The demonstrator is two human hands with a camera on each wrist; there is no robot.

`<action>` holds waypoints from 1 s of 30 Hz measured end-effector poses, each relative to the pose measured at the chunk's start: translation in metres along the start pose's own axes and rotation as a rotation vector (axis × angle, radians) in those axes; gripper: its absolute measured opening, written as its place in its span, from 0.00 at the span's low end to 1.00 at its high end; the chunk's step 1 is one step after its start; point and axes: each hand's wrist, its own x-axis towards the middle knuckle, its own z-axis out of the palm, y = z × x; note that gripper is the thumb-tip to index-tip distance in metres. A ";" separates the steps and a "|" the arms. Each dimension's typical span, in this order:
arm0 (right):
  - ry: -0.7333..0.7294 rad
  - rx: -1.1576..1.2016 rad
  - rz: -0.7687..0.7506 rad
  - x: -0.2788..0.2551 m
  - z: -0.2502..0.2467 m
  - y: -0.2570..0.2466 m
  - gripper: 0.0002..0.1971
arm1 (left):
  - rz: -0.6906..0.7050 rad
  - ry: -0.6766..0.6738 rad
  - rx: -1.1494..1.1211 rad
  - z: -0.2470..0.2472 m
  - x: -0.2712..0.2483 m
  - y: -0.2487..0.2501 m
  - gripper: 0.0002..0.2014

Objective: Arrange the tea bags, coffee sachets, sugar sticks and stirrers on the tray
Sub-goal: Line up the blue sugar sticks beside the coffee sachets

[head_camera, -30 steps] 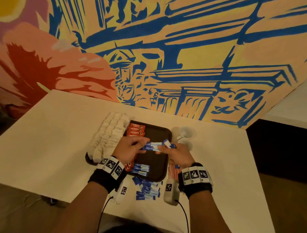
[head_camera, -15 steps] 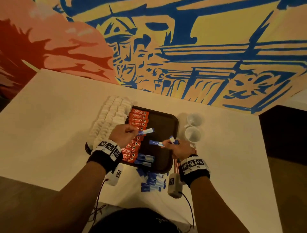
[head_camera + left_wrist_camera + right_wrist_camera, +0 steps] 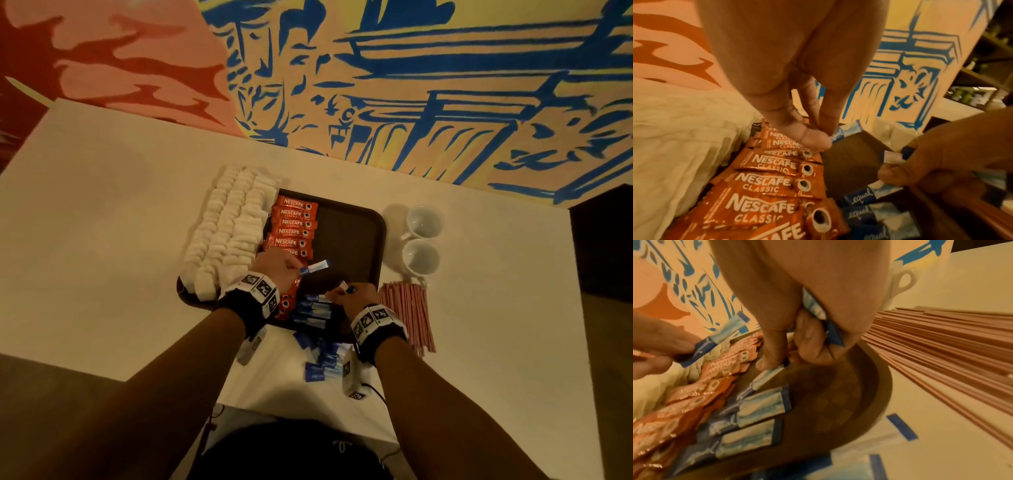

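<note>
A dark brown tray (image 3: 349, 226) holds a column of red coffee sachets (image 3: 295, 223) and, near its front edge, a short row of blue sugar sticks (image 3: 313, 312). White tea bags (image 3: 228, 229) lie in rows along the tray's left side. My left hand (image 3: 279, 265) pinches one blue sugar stick (image 3: 317, 266) by its end above the sachets (image 3: 764, 181). My right hand (image 3: 352, 297) grips further sugar sticks (image 3: 819, 316) in its curled fingers, and its thumb and forefinger set one stick (image 3: 766, 378) down at the far end of the row.
Pink stirrers (image 3: 409, 315) lie in a fanned bundle on the table right of the tray. Two white cups (image 3: 422, 240) stand behind them. Loose blue sugar sticks (image 3: 323, 363) are scattered on the table in front of the tray. A painted wall rises behind the table.
The hands have parted: each took sugar sticks from the shared bundle. My right hand dropped toward the tray's front row; the left stays over the sachets. The head view tilted down.
</note>
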 end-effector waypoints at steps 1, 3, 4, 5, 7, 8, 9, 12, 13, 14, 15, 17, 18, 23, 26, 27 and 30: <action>-0.007 -0.009 0.007 0.000 0.001 0.002 0.06 | 0.010 -0.007 0.041 0.004 0.003 -0.001 0.06; -0.005 -0.031 0.012 0.001 0.002 0.003 0.06 | 0.035 -0.032 0.075 0.013 0.007 -0.002 0.07; 0.004 -0.036 0.011 0.001 0.003 0.004 0.06 | 0.052 -0.052 0.085 0.017 0.008 -0.002 0.07; 0.017 -0.038 0.010 0.002 0.004 0.004 0.06 | 0.071 -0.071 0.098 0.020 0.009 -0.001 0.08; 0.040 -0.051 0.007 0.003 0.005 0.004 0.07 | 0.101 -0.110 0.138 0.025 0.011 0.002 0.09; 0.049 -0.055 0.005 0.004 0.005 0.004 0.09 | 0.113 -0.124 0.149 0.026 0.011 0.004 0.10; 0.055 -0.050 0.006 0.005 0.005 0.004 0.11 | 0.130 -0.135 0.159 0.027 0.012 0.006 0.11; 0.075 -0.039 0.009 0.007 0.002 0.006 0.12 | 0.183 -0.148 0.234 0.027 0.013 0.009 0.11; 0.080 -0.051 0.010 0.006 0.000 0.008 0.12 | 0.195 -0.154 0.266 0.027 0.013 0.008 0.10; 0.079 -0.061 0.012 0.006 -0.001 0.010 0.12 | 0.204 -0.160 0.304 0.027 0.012 0.008 0.09; 0.076 -0.066 0.015 0.005 -0.002 0.012 0.12 | 0.217 -0.164 0.340 0.027 0.012 0.008 0.08; 0.065 -0.082 0.030 0.005 -0.001 0.015 0.11 | 0.243 -0.163 0.392 0.028 0.012 0.007 0.09; 0.062 -0.093 0.037 0.005 0.001 0.016 0.12 | 0.261 -0.156 0.409 0.029 0.012 0.007 0.11; 0.053 -0.108 0.065 0.004 0.007 0.017 0.12 | 0.336 -0.137 0.420 0.036 0.010 0.008 0.15; 0.059 -0.113 0.054 0.004 0.007 0.015 0.12 | 0.353 -0.163 0.436 0.036 0.010 0.008 0.15; 0.056 -0.114 0.051 0.003 0.007 0.016 0.12 | 0.364 -0.166 0.436 0.037 0.011 0.008 0.15; 0.022 -0.111 0.035 0.001 0.006 0.019 0.11 | 0.395 -0.182 0.448 0.037 0.011 0.009 0.14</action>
